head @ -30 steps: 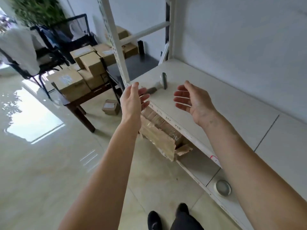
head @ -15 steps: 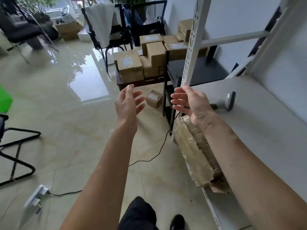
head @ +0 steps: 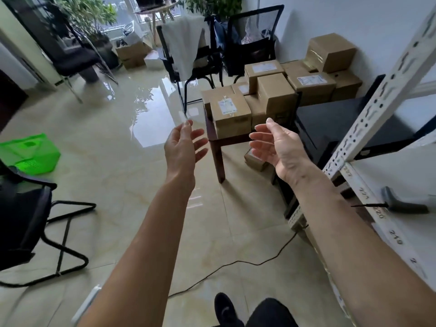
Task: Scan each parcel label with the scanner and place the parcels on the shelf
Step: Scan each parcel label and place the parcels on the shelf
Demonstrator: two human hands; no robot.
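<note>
Several brown cardboard parcels (head: 231, 115) with white labels are stacked on a low dark wooden table (head: 218, 152) ahead of me. My left hand (head: 182, 146) and my right hand (head: 276, 145) are both stretched out toward the stack with relaxed fingers, palms facing each other, holding nothing and short of the parcels. The grey scanner (head: 401, 202) lies on the white shelf (head: 405, 178) at the right, behind my right forearm. One small parcel (head: 253, 160) sits on the floor under the table.
A white perforated shelf post (head: 377, 100) rises at the right. Black chairs (head: 250, 43) stand behind the parcels and another chair (head: 26, 223) is at my left. A green bag (head: 30, 153) and a black cable (head: 236, 264) lie on the glossy tiled floor.
My view has swung left from the shelf toward the parcel table. Both empty hands have come away from the shelf and now reach toward the stacked parcels; the scanner stays on the shelf.
</note>
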